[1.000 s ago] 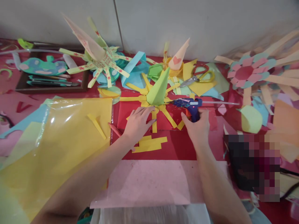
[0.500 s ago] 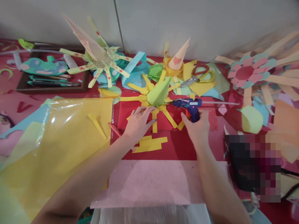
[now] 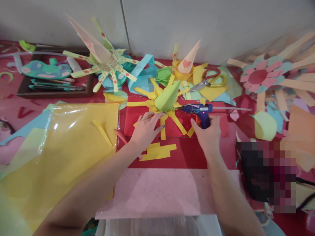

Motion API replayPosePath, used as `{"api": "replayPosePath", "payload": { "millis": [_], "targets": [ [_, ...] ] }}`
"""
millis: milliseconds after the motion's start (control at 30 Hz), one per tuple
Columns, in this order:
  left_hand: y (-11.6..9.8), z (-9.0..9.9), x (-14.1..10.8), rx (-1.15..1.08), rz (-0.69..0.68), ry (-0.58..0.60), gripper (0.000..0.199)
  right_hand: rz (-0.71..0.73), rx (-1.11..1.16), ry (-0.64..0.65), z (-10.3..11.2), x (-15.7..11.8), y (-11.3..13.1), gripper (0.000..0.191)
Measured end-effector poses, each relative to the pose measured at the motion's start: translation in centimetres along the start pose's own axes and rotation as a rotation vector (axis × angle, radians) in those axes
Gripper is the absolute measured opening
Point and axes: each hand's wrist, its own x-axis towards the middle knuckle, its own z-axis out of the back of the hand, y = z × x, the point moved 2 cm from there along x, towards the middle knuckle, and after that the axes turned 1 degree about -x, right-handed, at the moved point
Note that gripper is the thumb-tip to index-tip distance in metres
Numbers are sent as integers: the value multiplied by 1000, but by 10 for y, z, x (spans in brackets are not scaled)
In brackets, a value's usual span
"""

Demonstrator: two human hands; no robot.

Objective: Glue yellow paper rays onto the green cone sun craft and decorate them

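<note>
A yellow paper flower-like craft [image 3: 180, 125] with strips radiating outward carries a green paper cone [image 3: 167, 98], which stands tilted at its centre. My left hand [image 3: 145, 128] rests at its near left side, thumb and index finger apart by the front strip. On the right, my right hand [image 3: 209, 132] is wrapped round the handle of a blue hot glue gun [image 3: 203, 114]. A red light shows on the gun, and a clear glue stick [image 3: 231, 108] sticks out of its back. Its nozzle points left at the cone's base; whether it touches is unclear.
Loose yellow strips [image 3: 158, 152] and a red pen [image 3: 121, 136] lie near my left hand. Scissors [image 3: 209, 82] and another cone craft [image 3: 188, 62] sit behind. A brown tray [image 3: 55, 93] holds cutters at the left; a pink paper flower [image 3: 258, 77] stands right.
</note>
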Motion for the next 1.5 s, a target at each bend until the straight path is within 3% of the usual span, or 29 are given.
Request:
{"api": "replayPosePath", "payload": {
  "millis": [500,700,933,1500],
  "targets": [
    [0,-1,-1,2,-11,10,33,0,-3,0,-1,1,-2,47],
    [1,3,0,-5,-6,-60,34,-3,-7,4,-1,0,-1,48],
    [6,0,1,-45,1,-69,24,12,2,-2,-1,0,-2,48],
    [4,1,1,-9,21,-30,31,-25,-11,22,-2,0,-2,51]
  ]
}}
